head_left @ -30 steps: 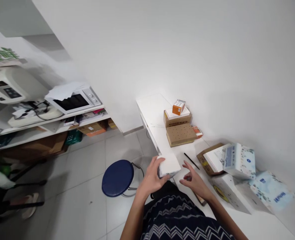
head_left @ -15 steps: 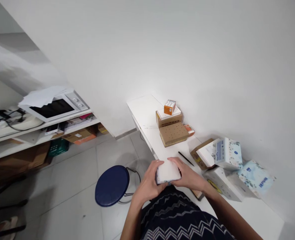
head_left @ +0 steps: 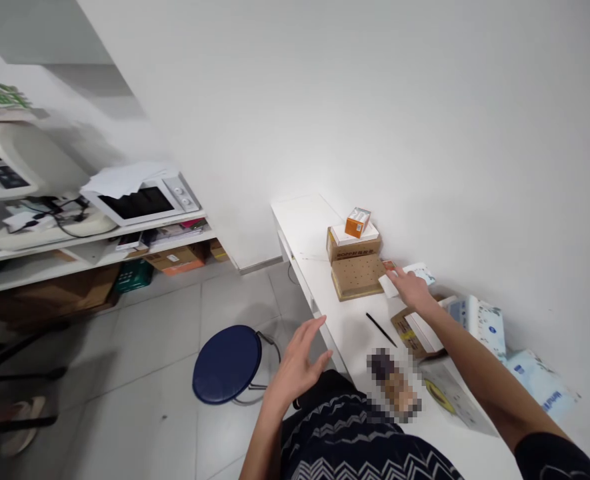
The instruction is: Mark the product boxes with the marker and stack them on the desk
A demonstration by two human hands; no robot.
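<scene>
My right hand (head_left: 411, 288) reaches out over a small white pack with bluish print (head_left: 421, 271), which looks like a pack of tissues. Its fingers stretch across the pack, which shows on either side of them. That pack lies on the white table (head_left: 342, 327), beside a brown cardboard box with small holes (head_left: 359, 277). Partly behind my right fingertips is a small orange and white box (head_left: 389, 265). My left hand (head_left: 302, 360) hovers by the table's front edge, fingers apart, with nothing in it.
A black pen (head_left: 381, 330) lies on the table. A brown carton (head_left: 353, 249) carries a white box and an orange box (head_left: 358, 222). Tissue packs (head_left: 487, 327) and boxes line the wall. A blue stool (head_left: 226, 365) stands left; a microwave (head_left: 142, 200) sits on a shelf.
The white pack has gone from between both hands to the table beside the perforated box, under my right hand. My left hand has let go of it. The view has shifted slightly left.
</scene>
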